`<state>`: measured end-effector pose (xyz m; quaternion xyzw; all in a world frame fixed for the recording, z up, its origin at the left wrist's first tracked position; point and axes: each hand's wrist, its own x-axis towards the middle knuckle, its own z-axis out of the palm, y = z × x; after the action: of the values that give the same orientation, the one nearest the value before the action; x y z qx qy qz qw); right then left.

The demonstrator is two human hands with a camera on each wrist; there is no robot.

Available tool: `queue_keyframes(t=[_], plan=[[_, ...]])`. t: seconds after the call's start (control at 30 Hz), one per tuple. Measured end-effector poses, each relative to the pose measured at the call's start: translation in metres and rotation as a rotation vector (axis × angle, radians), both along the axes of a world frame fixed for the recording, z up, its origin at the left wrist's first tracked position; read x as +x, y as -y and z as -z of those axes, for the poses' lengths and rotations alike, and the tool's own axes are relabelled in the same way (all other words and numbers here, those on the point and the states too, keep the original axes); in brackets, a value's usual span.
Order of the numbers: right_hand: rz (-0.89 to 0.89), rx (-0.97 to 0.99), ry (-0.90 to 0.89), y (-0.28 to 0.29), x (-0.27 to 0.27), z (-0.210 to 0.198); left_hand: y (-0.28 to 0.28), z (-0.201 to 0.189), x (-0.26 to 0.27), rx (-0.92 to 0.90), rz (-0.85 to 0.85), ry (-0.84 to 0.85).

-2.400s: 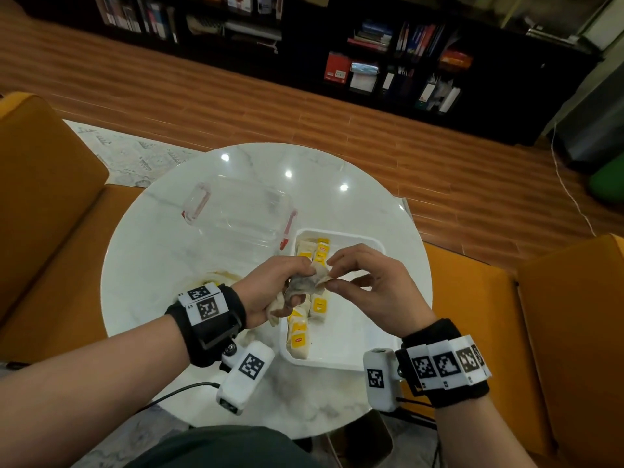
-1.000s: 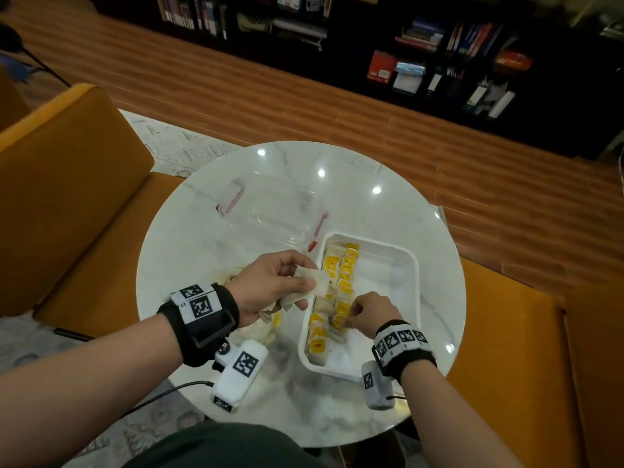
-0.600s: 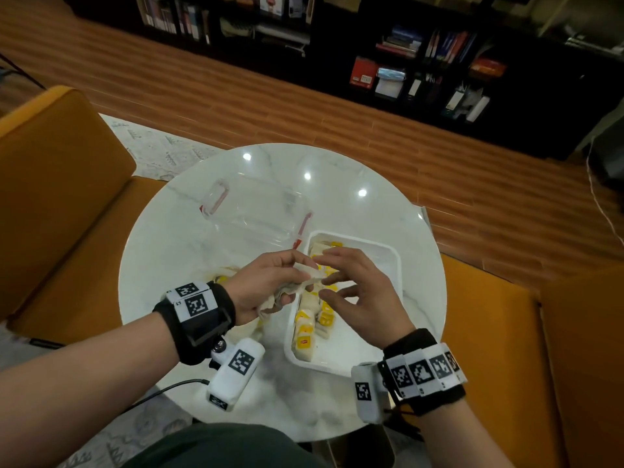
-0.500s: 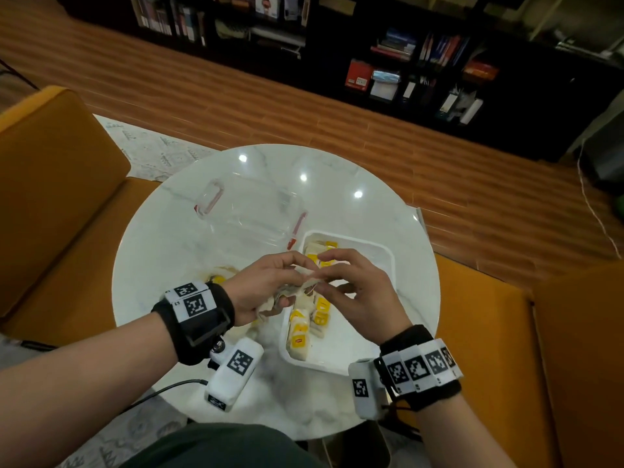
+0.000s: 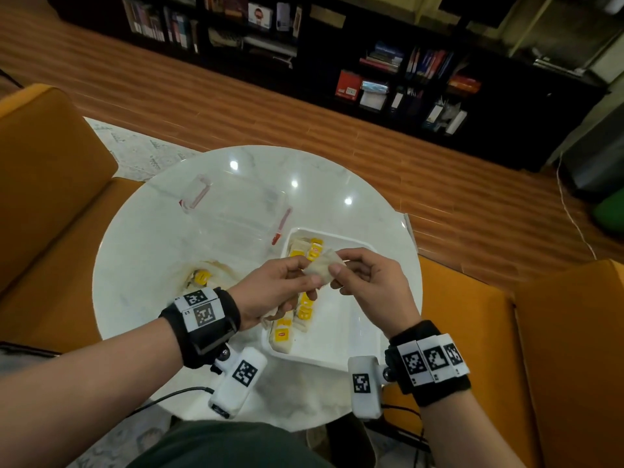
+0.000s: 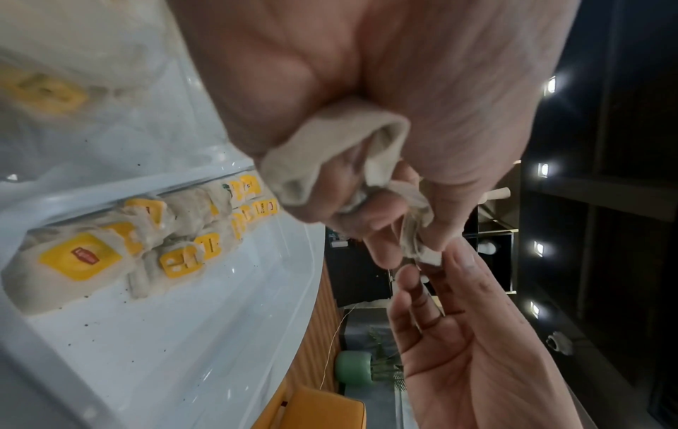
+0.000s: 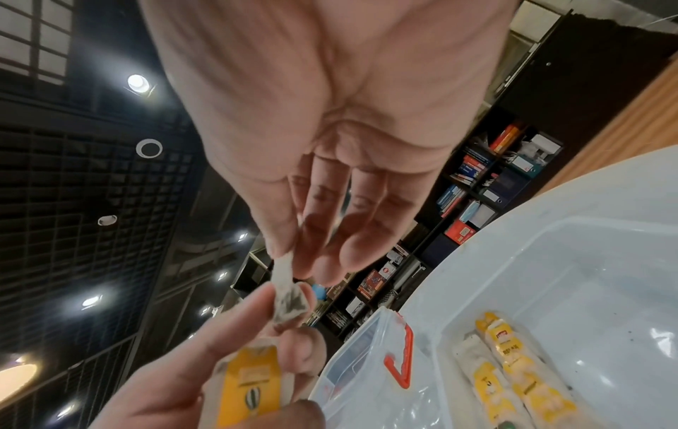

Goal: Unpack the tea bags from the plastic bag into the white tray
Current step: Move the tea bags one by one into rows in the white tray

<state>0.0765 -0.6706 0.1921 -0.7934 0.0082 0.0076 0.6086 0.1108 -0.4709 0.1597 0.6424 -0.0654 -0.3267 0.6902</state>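
- Head view: my left hand (image 5: 270, 292) and right hand (image 5: 368, 282) meet just above the white tray (image 5: 351, 332), both pinching one tea bag (image 5: 322, 270). Left fingers are curled round a bunch of bags; right thumb and forefinger nip the top edge. Two rows of tea bags (image 5: 297, 319) lie along the tray's left side. The plastic bag (image 5: 206, 276) lies left of the tray, a yellow tag showing inside. A clear lidded box (image 5: 236, 211) sits beyond the tray's far-left corner.
- Left wrist view: left hand (image 6: 366, 145) grips crumpled bag paper (image 6: 330, 151); right fingertips (image 6: 458, 261) touch its end. Tray rows (image 6: 146, 241) sit below.
- Right wrist view: right hand (image 7: 330, 145) pinches the bag's white tip (image 7: 284, 270); left hand (image 7: 220, 362) holds a yellow-tagged bag (image 7: 253, 386).
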Motion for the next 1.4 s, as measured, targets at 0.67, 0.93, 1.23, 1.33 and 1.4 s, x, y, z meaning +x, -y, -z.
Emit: queue_keyframes(t=[0.67,0.93,1.23,1.33,1.4], plan=[[0.153,-0.055,-0.032,0.016,0.005,0.016,0.001,0.006,-0.004,-0.037,-0.179,-0.148],[0.137,-0.188,-0.148,0.016,0.014,0.054,-0.01,0.004,0.002,0.013,-0.227,-0.085],[-0.281,-0.458,-0.505,0.004,0.024,0.094,-0.021,0.003,0.009,0.022,-0.286,-0.159],[-0.367,-0.527,-0.575,-0.008,0.031,0.104,-0.026,0.005,0.008,0.047,-0.316,-0.122],[-0.35,-0.59,-0.603,-0.013,0.038,0.112,-0.03,0.007,0.006,0.047,-0.327,-0.098]])
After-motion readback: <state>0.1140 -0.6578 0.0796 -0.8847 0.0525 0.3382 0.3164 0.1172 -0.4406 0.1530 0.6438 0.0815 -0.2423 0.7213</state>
